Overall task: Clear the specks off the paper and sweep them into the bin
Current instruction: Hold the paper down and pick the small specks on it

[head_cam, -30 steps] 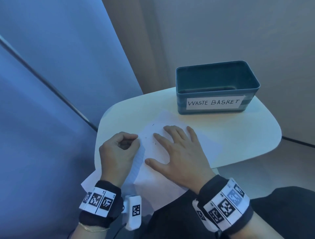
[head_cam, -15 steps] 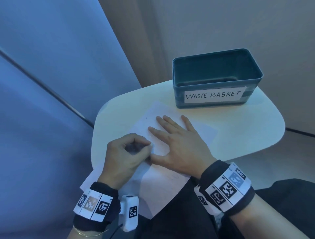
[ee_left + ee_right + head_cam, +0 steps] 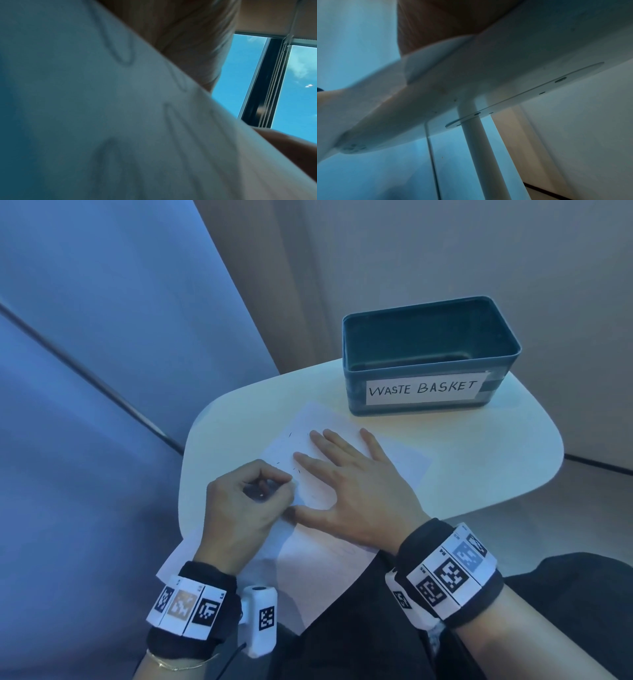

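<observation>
Specks (image 3: 291,455) still dot the paper (image 3: 329,573) — right hand (image 3: 356,494) flat on it, left hand (image 3: 239,508) curled, contents hidden; bin (image 3: 428,392) awaits.

Paper close against the camera

A blurred white paper (image 3: 102,108) with faint looped marks filled most of the frame; behind its edge showed skin, a window (image 3: 240,81) and blue sky.

Colours on my little table

White paper (image 3: 329,570) with dark specks (image 3: 297,470) by my fingers; beyond my right hand (image 3: 349,494), a dark teal bin (image 3: 428,361) with a white, black-lettered label (image 3: 424,388); black-and-white checkered wristbands (image 3: 452,573).
</observation>
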